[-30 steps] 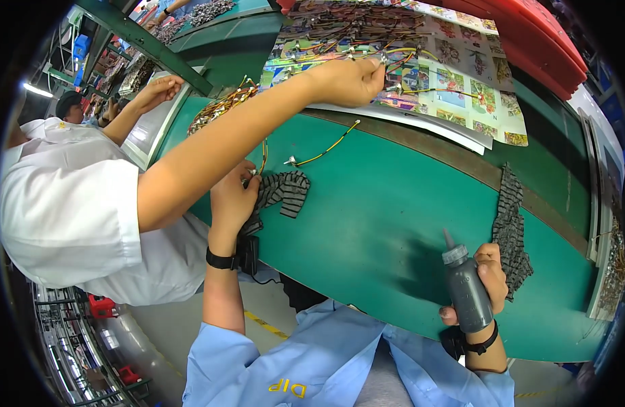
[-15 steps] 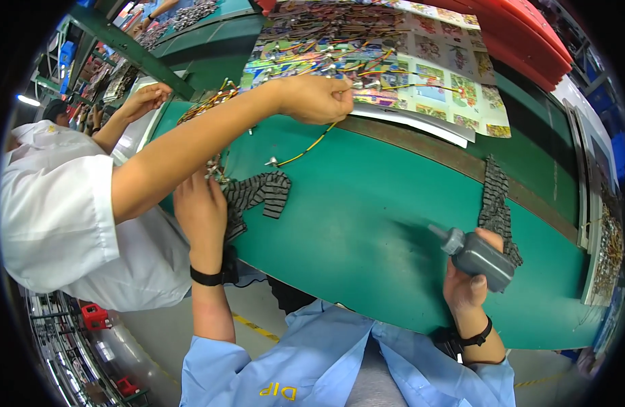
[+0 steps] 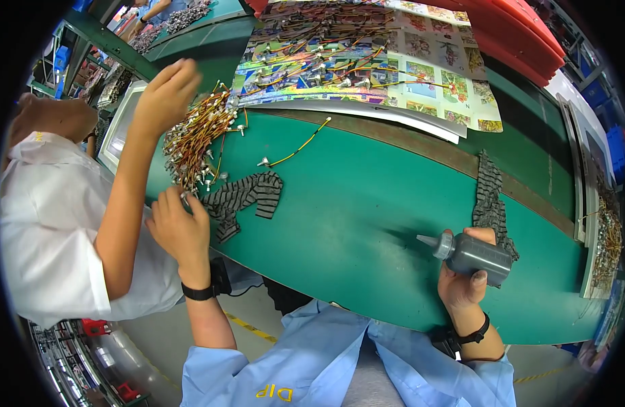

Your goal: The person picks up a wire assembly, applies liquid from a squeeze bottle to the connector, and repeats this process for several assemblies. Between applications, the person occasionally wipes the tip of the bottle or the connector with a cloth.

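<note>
In my right hand (image 3: 461, 288) lies a dark grey squeeze bottle (image 3: 478, 258), tilted, its pointed nozzle aimed left over the green table (image 3: 339, 224). My left hand (image 3: 180, 227) is at the near edge of a heap of wired metal parts (image 3: 197, 136) with orange-yellow leads. Its fingertips close around a small metal part (image 3: 185, 195), mostly hidden by the fingers. Just right of that hand lies a striped grey cloth (image 3: 248, 193). A single wired part (image 3: 295, 146) rests apart from the heap, its metal end toward the left.
A co-worker's blurred hand (image 3: 166, 95) is raised beyond the heap, with the arm beside my left forearm. Printed sheets (image 3: 427, 74) bearing rows of wired parts lie at the far side. Another striped cloth (image 3: 489, 197) lies beyond my right hand. Red trays (image 3: 522, 41) are stacked far right.
The co-worker's arm has drawn back leftward, leaving the single wired part on the table and uncovering the heap. My left hand has shifted slightly left; my right hand still holds the bottle.
</note>
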The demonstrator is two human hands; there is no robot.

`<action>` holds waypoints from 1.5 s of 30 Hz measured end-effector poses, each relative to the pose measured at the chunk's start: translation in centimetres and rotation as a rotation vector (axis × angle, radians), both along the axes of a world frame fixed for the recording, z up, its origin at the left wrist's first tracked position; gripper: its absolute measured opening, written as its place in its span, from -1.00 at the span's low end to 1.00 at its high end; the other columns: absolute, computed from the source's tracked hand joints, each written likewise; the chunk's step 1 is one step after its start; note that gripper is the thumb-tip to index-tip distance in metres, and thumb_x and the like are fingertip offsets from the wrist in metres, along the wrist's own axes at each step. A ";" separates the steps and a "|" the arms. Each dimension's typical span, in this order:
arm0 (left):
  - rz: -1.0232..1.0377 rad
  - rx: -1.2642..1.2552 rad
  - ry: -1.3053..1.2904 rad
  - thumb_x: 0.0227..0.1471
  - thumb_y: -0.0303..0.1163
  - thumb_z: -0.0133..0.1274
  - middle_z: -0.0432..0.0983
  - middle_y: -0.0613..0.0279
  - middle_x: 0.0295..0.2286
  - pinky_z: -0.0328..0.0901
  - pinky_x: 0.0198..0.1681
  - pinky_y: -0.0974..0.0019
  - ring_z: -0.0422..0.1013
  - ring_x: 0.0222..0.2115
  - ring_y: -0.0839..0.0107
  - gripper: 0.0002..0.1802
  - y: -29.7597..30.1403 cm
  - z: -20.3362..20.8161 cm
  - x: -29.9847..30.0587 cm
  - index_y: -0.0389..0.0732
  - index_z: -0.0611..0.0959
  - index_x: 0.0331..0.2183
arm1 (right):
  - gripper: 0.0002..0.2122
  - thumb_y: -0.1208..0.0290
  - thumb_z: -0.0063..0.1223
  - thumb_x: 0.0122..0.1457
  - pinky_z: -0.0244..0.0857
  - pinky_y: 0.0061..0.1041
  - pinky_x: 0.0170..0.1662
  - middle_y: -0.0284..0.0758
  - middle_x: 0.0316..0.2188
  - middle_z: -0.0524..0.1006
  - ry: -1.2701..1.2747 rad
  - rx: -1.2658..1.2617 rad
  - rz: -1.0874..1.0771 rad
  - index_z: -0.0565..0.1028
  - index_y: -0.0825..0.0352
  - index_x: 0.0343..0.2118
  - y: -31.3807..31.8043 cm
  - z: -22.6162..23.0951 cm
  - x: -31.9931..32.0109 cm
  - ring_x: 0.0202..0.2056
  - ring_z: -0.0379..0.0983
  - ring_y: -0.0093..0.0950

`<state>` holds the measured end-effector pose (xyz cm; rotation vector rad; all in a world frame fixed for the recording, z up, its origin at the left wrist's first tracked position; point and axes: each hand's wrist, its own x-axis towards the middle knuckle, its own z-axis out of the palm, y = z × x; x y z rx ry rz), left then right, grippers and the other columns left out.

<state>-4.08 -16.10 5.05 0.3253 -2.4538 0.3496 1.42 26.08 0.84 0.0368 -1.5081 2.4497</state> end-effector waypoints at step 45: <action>-1.052 2.350 -0.302 0.11 -0.72 0.03 0.54 -0.03 -0.20 0.55 -0.24 0.19 0.53 -0.27 0.33 -0.73 22.3 -5.7 6.7 -0.44 0.47 -0.11 | -0.36 -0.03 0.33 0.07 0.21 -0.32 -0.32 -0.34 -0.29 0.43 0.239 0.213 0.294 0.39 0.47 -0.04 0.7 0.6 -0.1 -0.45 0.30 -0.43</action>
